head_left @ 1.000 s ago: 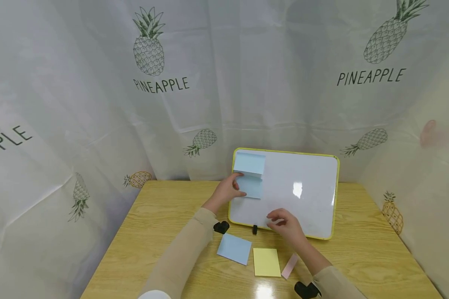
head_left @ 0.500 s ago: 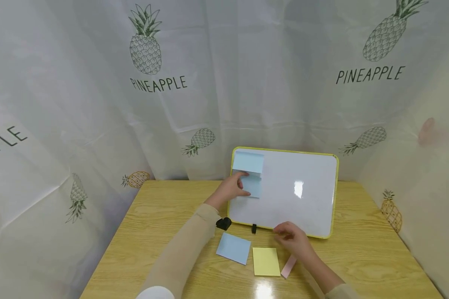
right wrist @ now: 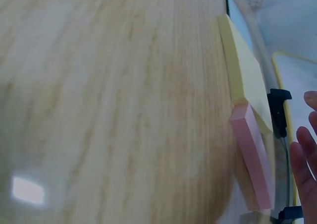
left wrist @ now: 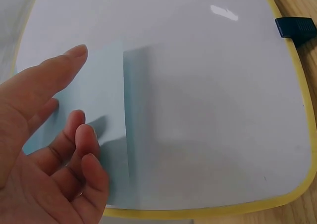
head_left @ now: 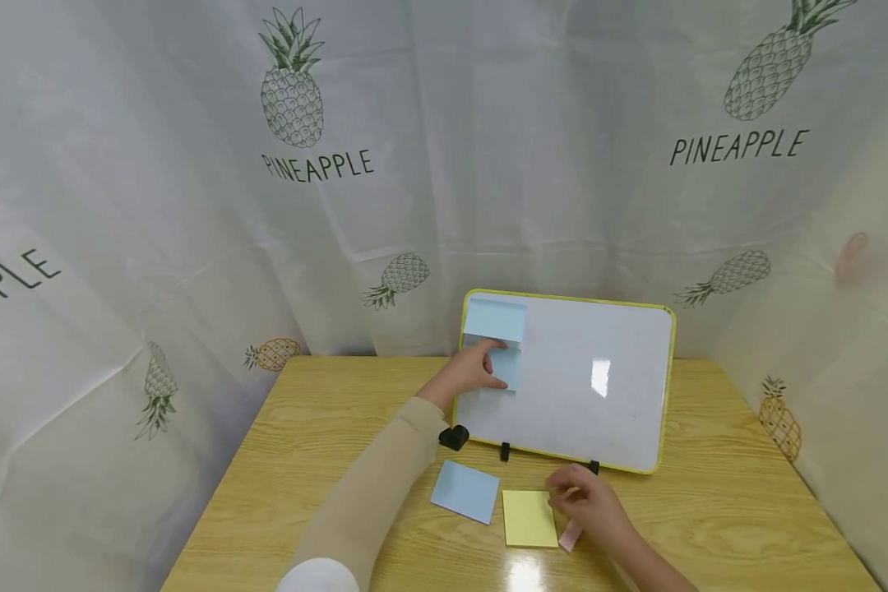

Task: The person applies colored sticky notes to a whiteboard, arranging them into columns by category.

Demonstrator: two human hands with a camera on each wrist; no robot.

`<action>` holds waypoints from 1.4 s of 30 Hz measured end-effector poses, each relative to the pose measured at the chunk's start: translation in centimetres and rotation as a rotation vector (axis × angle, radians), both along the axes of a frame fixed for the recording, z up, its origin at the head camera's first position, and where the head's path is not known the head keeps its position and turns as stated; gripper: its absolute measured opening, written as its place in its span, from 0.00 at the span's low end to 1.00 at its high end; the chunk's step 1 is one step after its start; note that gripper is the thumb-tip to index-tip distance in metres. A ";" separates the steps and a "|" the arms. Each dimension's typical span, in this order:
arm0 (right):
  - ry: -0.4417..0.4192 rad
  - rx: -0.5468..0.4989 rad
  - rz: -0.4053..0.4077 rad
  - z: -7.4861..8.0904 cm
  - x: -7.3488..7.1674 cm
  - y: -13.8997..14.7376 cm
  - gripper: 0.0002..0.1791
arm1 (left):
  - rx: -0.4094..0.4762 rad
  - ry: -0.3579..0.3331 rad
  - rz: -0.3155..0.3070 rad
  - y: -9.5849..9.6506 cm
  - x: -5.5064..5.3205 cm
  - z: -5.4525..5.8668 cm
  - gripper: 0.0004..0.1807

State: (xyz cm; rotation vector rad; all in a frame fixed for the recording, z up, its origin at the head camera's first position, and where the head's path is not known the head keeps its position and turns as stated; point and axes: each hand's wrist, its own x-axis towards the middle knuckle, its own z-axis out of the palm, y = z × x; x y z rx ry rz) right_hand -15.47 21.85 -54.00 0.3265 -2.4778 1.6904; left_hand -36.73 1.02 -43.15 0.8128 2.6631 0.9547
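A white board [head_left: 562, 403] with a yellow rim leans at the back of the table. An upper light blue sticky note [head_left: 494, 321] is on its top left, lower edge lifting away. Below it, my left hand [head_left: 462, 372] is at a second blue sticky note [head_left: 512, 370], thumb and forefinger spread across it; the left wrist view shows the other fingers loosely bent. My right hand [head_left: 590, 503], loosely curled and holding nothing, hovers by the yellow sticky note pad [head_left: 529, 520]. It partly hides a narrow pink sticky note pad [head_left: 570, 538] in the head view.
A blue sticky note pad [head_left: 464, 492] lies left of the yellow one on the wooden table [head_left: 326, 427]. Black clips [head_left: 505, 451] sit along the board's bottom edge. A pineapple-print curtain [head_left: 488, 164] hangs behind.
My right hand has drawn back from the board's lower edge toward the yellow and pink pads. The left hand has slid slightly right across the lower blue note.
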 end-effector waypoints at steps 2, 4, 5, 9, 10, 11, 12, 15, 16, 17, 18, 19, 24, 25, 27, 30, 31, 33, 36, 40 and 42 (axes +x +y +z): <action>-0.005 -0.002 0.010 -0.2 0.3 0.0 0.11 | -0.013 0.005 -0.005 0.1 0.0 0.1 0.38; -0.004 -0.004 0.022 -0.5 0.6 0.0 0.11 | -0.024 0.008 -0.007 0.2 0.1 0.3 0.38; 0.002 -0.004 0.027 -0.6 0.7 0.0 0.11 | -0.030 0.007 -0.007 0.3 0.1 0.4 0.39; -0.005 -0.025 0.040 -1.0 1.2 -0.1 0.11 | -0.059 0.010 -0.010 0.7 0.3 0.8 0.40; -0.003 -0.025 0.043 -1.1 1.2 -0.1 0.11 | -0.063 0.006 -0.012 0.8 0.4 0.9 0.40; 0.007 -0.021 0.048 -1.1 1.3 -0.2 0.11 | -0.067 0.004 -0.015 0.9 0.4 1.0 0.40; 0.011 -0.022 0.050 -1.2 1.4 -0.2 0.11 | -0.074 0.003 -0.019 1.1 0.5 1.1 0.41; 0.038 -0.008 0.058 -1.4 1.4 -0.2 0.11 | -0.085 0.007 -0.037 1.4 0.7 1.2 0.40; 0.043 -0.002 0.063 -1.5 1.4 -0.2 0.11 | -0.084 0.008 -0.048 1.4 0.8 1.1 0.40; 0.033 -0.007 0.061 -1.5 1.4 -0.3 0.11 | -0.085 0.010 -0.061 1.5 0.9 1.1 0.39; 0.028 -0.008 0.064 -1.5 1.4 -0.3 0.11 | -0.085 0.009 -0.072 1.5 1.0 1.0 0.37; 0.017 -0.012 0.064 -1.5 1.4 -0.4 0.11 | -0.082 0.010 -0.084 1.5 1.1 0.9 0.35; 0.024 -0.024 0.078 -1.4 1.4 -0.5 0.11 | -0.091 0.014 -0.134 1.3 1.8 0.5 0.27; 0.033 -0.026 0.078 -1.4 1.5 -0.5 0.11 | -0.097 0.020 -0.140 1.3 1.9 0.4 0.25; 0.046 -0.029 0.083 -1.4 1.5 -0.6 0.12 | -0.107 0.022 -0.151 1.2 2.4 0.3 0.24; 0.038 -0.017 0.082 -1.2 1.4 -0.7 0.11 | -0.123 0.015 -0.161 0.9 3.2 0.1 0.22; 0.033 -0.010 0.077 -1.2 1.3 -0.8 0.11 | -0.129 0.015 -0.166 0.8 3.5 -0.1 0.22; 0.020 0.005 0.069 -1.1 1.2 -1.0 0.11 | -0.141 0.014 -0.175 0.6 3.9 -0.5 0.22; 0.033 0.019 0.066 -1.0 0.9 -1.3 0.11 | -0.153 0.016 -0.186 0.0 4.6 -1.2 0.22; 0.080 0.015 0.089 -0.8 0.5 -1.7 0.11 | -0.147 0.026 -0.204 -0.9 5.4 -2.0 0.21; 0.088 0.012 0.095 -0.7 0.3 -1.9 0.11 | -0.128 0.027 -0.209 -1.3 5.9 -2.3 0.21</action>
